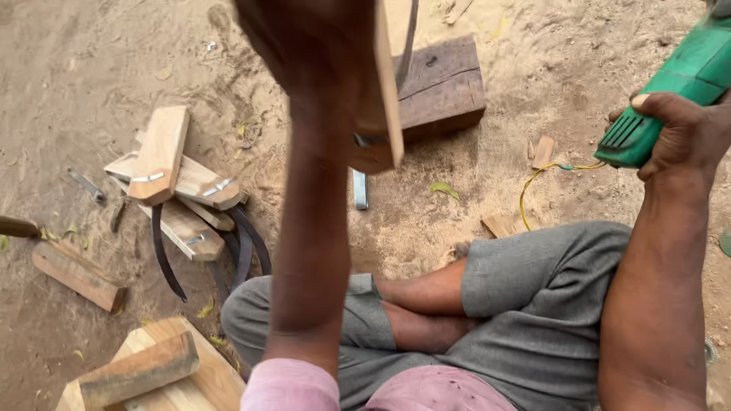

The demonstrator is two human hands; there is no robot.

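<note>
While the left hand (304,38) grips a wooden piece (384,91), the right hand (681,133) clasps a green power tool (670,91).

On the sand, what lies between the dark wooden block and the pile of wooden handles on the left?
In the head view, mostly bare sand separates the dark wooden block from the pile of wooden handles; the raised left hand and forearm cover part of that stretch.
</note>
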